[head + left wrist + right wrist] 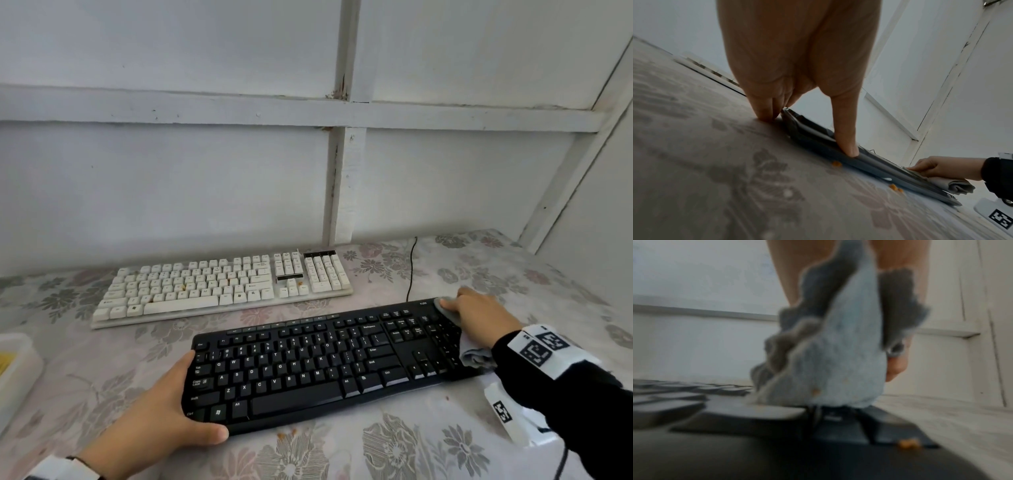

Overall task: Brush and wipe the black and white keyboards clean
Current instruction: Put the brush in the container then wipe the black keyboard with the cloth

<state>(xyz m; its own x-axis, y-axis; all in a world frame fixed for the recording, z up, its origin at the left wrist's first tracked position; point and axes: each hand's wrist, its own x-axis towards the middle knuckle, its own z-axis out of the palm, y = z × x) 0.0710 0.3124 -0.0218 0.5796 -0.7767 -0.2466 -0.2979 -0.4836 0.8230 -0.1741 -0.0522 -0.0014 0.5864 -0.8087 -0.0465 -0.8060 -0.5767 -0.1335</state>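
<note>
I have the black keyboard [308, 366] lying flat on the counter [411, 455], near side, with the white keyboard [222, 284] parallel behind it on the far left, untouched by either hand. My left hand [154, 421] clamps the black keyboard's left end: thumb along the near edge, fingers at the far-left corner. My right hand [479, 315] presses a grey cloth [474, 356] onto the far-right corner over the number pad, fingers curled round the wad. I judge the keyboard light and stiff, so it will skate on the patterned covering unless held; end-on bracing at the frame is the correct hold, clear of the keys. The keycaps are loose-fitted and should take light pressure only. The cloth is soft and bunches; keep it gathered under the palm. Orange crumbs [836, 164] lie on the counter just beside the near edge, and similar specks show among the white keyboard's keys.
</note>
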